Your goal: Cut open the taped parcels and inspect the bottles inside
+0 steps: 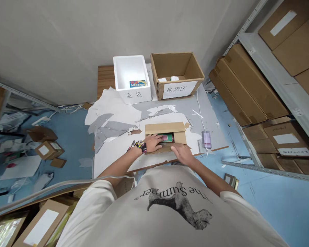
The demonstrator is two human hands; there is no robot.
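Note:
A small cardboard box (166,128) lies with its flaps open near the front edge of the table. Inside it shows a green and red item (168,138), partly hidden by my fingers. My left hand (152,142), with a patterned band at the wrist, reaches over the left part of the box, its fingers spread on or just above the contents. At the box's front right edge, my right hand (182,153) rests against the cardboard near the front flap, fingers stretched out. Neither hand is closed round anything.
Behind stand a white foam box (133,96) holding a colourful packet and a larger cardboard box (160,90) with small white items. Torn paper (110,125) covers the table's left. A phone-like device (206,140) with a cable lies right. Shelves of cartons (249,96) stand right.

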